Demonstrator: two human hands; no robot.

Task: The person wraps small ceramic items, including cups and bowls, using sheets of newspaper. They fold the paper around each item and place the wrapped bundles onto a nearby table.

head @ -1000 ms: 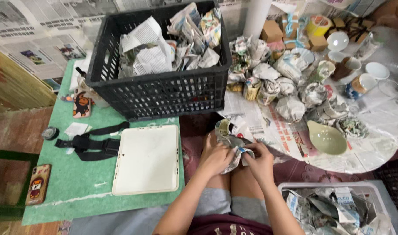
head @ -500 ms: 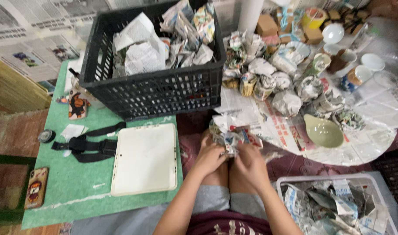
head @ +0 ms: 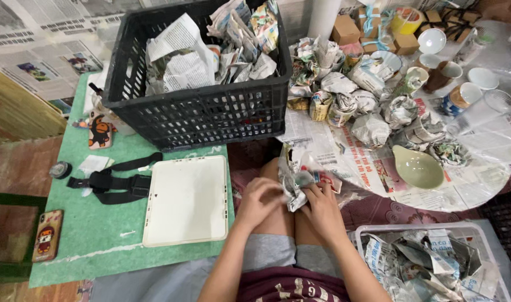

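Over my knees I hold a crumpled newspaper-wrapped bundle [head: 298, 178]. My left hand [head: 260, 200] grips its left side and my right hand [head: 321, 208] grips its right side, fingers closed into the paper. What is inside the wrapping is hidden. A black plastic crate [head: 202, 114] filled with crumpled newspaper stands just beyond my hands. To the right lies a pale green bowl [head: 416, 166] on a sheet of newspaper.
A white tablet-shaped slab [head: 187, 200] and a black strap [head: 114, 181] lie on a green mat [head: 93, 240] at left, with a phone [head: 47, 235]. Several wrapped bundles [head: 370, 128], cups and small boxes crowd the right. A clear bin [head: 434, 263] of paper sits at bottom right.
The view has shifted slightly. My hands have kept working the paper bundle over my knees, pressing closer around it.
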